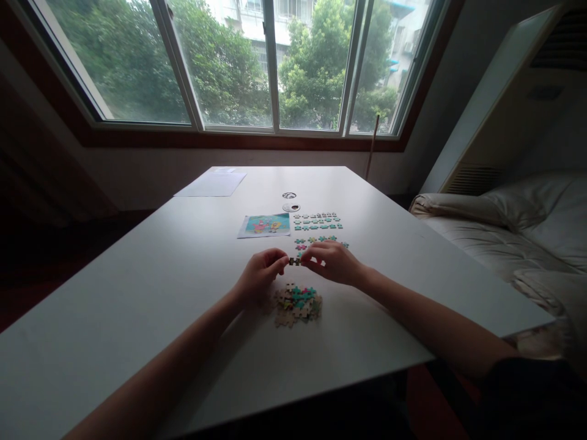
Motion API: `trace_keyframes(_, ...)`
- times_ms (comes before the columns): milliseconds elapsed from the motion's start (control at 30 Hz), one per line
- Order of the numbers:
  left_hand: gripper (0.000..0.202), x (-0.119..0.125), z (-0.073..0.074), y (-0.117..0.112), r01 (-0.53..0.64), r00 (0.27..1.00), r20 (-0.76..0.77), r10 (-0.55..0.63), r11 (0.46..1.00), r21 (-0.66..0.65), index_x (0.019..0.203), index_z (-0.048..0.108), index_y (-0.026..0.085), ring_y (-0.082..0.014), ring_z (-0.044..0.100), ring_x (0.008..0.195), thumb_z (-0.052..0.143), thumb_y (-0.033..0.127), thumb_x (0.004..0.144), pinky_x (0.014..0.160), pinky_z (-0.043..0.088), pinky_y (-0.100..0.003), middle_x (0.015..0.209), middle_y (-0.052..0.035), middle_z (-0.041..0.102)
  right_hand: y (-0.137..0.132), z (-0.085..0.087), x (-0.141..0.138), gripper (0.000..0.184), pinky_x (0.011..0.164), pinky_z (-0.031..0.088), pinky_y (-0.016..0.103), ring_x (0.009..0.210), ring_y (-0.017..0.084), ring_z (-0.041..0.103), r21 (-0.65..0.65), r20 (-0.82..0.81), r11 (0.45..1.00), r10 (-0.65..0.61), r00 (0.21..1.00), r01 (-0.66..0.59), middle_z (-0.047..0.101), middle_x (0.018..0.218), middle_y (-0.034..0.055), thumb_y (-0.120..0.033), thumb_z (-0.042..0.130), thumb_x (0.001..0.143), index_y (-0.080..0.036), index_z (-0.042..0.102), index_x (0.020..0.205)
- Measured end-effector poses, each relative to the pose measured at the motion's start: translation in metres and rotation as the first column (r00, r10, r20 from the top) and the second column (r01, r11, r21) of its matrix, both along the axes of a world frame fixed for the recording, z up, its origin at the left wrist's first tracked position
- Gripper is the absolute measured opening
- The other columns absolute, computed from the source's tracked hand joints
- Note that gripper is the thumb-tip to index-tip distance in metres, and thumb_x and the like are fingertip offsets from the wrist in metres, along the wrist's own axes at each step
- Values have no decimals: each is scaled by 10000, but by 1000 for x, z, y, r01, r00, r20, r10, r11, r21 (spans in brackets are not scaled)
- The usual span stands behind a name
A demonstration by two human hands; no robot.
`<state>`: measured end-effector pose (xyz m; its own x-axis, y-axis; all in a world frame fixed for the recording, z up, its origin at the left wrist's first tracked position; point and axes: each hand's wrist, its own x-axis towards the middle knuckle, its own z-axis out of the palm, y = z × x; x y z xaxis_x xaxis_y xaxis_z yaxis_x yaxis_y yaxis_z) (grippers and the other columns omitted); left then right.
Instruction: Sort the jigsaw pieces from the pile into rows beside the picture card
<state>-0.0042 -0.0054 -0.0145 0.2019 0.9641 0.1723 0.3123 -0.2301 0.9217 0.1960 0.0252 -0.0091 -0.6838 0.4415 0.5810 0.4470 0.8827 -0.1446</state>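
A small jigsaw puzzle piece, dark on the side facing me, is held just above the white table. The fingertips of my left hand pinch its left end. At its right end, the fingers of my right hand are closed on it too. Nearer to me lies a loose pile of puzzle pieces, some showing plain tan backs and others teal faces. Beyond my right hand, several puzzle pieces are laid out in rows, and that hand partly hides the nearest ones.
A colourful picture sheet lies left of the rows. Two round dark-and-white items are farther back on the white table. White paper rests at the far left corner. A pale sofa stands to the right, below the windows' level.
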Motion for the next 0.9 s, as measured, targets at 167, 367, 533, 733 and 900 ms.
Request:
trace_keyframes(167,225,1,0,-1,1,1000,-9,-1,1000,7,733,579,140,-82,423,474,535,360,744,454,332,-196,535,32,499,3,3,2,165,629,380,225,630,87,525,4,30,1000,-10,999,10,632,772,9,-280,469,858,-196,604,816)
trace_keyframes(367,198,0,-4,1,24,999,-28,-23,1000,18,731,575,144,-94,469,515,537,337,751,489,367,-202,555,28,511,18,3,16,136,612,396,209,595,72,517,-78,65,996,-42,997,47,626,795,17,-252,499,830,-179,610,804)
trace_keyframes(533,191,-1,-8,1,44,998,-56,-41,998,40,732,575,144,-105,492,544,538,331,749,534,387,-219,573,22,521,35,4,34,108,594,404,200,605,77,526,-147,54,982,-109,993,116,621,796,28,-220,516,804,-167,610,795)
trace_keyframes(733,194,-1,-9,1,56,993,-104,-49,996,63,743,578,146,-110,491,550,521,330,764,540,387,-225,582,15,530,54,4,58,110,578,403,205,553,76,508,-202,33,962,-181,983,184,620,742,18,-234,520,782,-162,603,778)
trace_keyframes(900,195,-3,-9,2,47,994,-100,-40,996,73,738,580,150,-109,496,540,521,334,761,524,387,-219,572,17,529,70,4,83,133,571,399,210,558,87,517,-256,134,930,-237,962,265,626,714,13,-268,535,756,-164,617,764)
